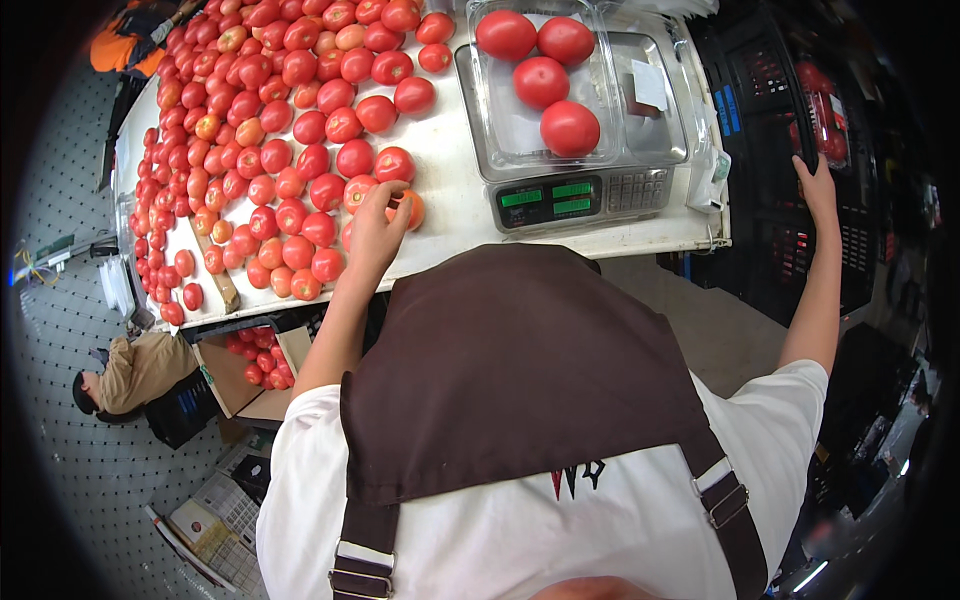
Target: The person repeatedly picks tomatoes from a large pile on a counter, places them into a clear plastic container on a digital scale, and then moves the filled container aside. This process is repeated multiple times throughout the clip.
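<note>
My left hand (pixel 382 221) is at the table's front edge, with thumb and fingers curled around an orange-red tomato (pixel 414 210). Many red tomatoes (pixel 289 180) lie spread over the white table (pixel 439 157) to its left and beyond. Right of centre, a clear plastic clamshell box (pixel 510 142) lies open on a digital scale (pixel 634 187), with several large tomatoes (pixel 570 129) in it. My right hand (pixel 816 180) reaches out to the far right and grips the edge of a black plastic crate (pixel 799 112); part of its grasp is hidden.
Below the table's left part, a cardboard-lined crate (pixel 217 367) holds more tomatoes. Packed tomatoes (pixel 825 112) are in the black crates at right. A wooden strip (pixel 221 281) lies among the tomatoes. One person (pixel 142 371) is at far left, another in orange (pixel 124 45) at upper left.
</note>
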### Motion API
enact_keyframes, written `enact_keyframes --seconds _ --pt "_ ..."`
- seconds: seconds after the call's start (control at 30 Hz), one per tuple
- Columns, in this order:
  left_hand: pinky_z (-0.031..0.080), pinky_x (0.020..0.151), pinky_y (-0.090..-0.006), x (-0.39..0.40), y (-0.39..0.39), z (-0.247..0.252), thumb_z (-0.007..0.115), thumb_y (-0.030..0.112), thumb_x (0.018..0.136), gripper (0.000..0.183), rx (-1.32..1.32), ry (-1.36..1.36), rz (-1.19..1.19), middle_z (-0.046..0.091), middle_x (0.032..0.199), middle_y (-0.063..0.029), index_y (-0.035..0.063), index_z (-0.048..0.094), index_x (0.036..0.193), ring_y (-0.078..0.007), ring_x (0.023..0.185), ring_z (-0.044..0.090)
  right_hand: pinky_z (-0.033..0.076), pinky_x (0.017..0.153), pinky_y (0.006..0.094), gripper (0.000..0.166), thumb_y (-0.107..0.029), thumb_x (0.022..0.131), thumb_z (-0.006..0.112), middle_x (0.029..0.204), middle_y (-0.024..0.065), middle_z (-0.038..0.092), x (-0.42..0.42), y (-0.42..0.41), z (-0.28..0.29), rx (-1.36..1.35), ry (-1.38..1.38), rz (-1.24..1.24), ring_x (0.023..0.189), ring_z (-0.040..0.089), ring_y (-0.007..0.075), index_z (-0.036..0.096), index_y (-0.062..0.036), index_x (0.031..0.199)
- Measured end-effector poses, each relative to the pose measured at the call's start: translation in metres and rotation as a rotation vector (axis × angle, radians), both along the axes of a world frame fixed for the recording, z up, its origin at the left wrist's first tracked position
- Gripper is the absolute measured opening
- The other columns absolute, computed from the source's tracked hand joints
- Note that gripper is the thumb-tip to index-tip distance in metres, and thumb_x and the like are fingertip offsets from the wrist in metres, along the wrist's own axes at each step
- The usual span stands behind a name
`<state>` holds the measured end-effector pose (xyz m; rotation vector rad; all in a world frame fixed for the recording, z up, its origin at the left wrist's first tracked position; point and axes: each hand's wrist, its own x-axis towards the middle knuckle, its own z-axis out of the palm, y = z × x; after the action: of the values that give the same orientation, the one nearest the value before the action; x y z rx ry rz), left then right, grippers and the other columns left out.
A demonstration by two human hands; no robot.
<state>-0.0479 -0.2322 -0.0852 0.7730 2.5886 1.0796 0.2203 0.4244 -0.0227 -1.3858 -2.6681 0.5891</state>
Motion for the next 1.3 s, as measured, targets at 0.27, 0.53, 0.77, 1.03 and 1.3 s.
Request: enact_keyframes --seconds 0.27,0.53,0.77,1.03,1.3 --pt "0.050 0.075 -0.0345 -0.008 0.045 0.013 0.063 0.010 0.086 0.022 0.112 0.001 -0.059 0.064 0.092 -0.0151 -0.0022 0.062 0.104 -0.0256 0.084 0.064 0.047 0.081 0.0427 0.062 -0.049 0.084 0.063 0.098 0.0229 0.066 0.005 0.008 -0.011 0.159 -0.062 0.018 0.094 0.064 0.0381 0.052 -0.0007 0.120" --pt "0.052 0.076 -0.0399 -0.040 0.173 0.033 0.068 0.021 0.083 0.030 0.197 0.181 -0.162 0.065 0.096 -0.0167 0.0015 0.062 0.104 -0.0310 0.087 0.064 0.046 0.085 0.0438 0.059 -0.047 0.084 0.064 0.103 0.0231 0.066 0.000 -0.001 -0.006 0.164 -0.017 -0.013 0.099 0.063 0.0398 0.053 -0.0023 0.121" --pt "0.052 0.080 -0.0458 -0.035 0.255 0.020 0.078 0.040 0.073 0.057 -0.268 0.286 -0.045 0.054 0.110 -0.0282 -0.0036 0.054 0.101 -0.0426 0.099 0.060 0.046 0.087 0.0452 0.054 -0.044 0.084 0.063 0.103 0.0247 0.066 -0.001 -0.001 -0.003 0.170 -0.019 -0.024 0.102 0.061 0.0429 0.053 -0.0043 0.120" --pt "0.054 0.078 -0.0453 -0.045 0.261 0.015 0.077 0.038 0.072 0.064 -0.252 0.097 -0.038 0.057 0.103 -0.0309 -0.0057 0.047 0.108 -0.0453 0.090 0.062 0.047 0.088 0.0484 0.052 -0.040 0.084 0.063 0.106 0.0279 0.064 -0.004 -0.016 0.002 0.157 -0.001 -0.038 0.102 0.060 0.0456 0.051 -0.0032 0.119" --pt "0.045 0.088 -0.0493 -0.040 0.215 0.051 0.072 0.033 0.072 0.051 -0.420 0.437 -0.222 0.056 0.107 -0.0206 0.0083 0.055 0.113 -0.0361 0.101 0.057 0.047 0.087 0.0504 0.053 -0.040 0.084 0.062 0.105 0.0291 0.064 -0.002 -0.013 0.000 0.188 0.001 -0.014 0.102 0.060 0.0464 0.050 -0.0016 0.118"
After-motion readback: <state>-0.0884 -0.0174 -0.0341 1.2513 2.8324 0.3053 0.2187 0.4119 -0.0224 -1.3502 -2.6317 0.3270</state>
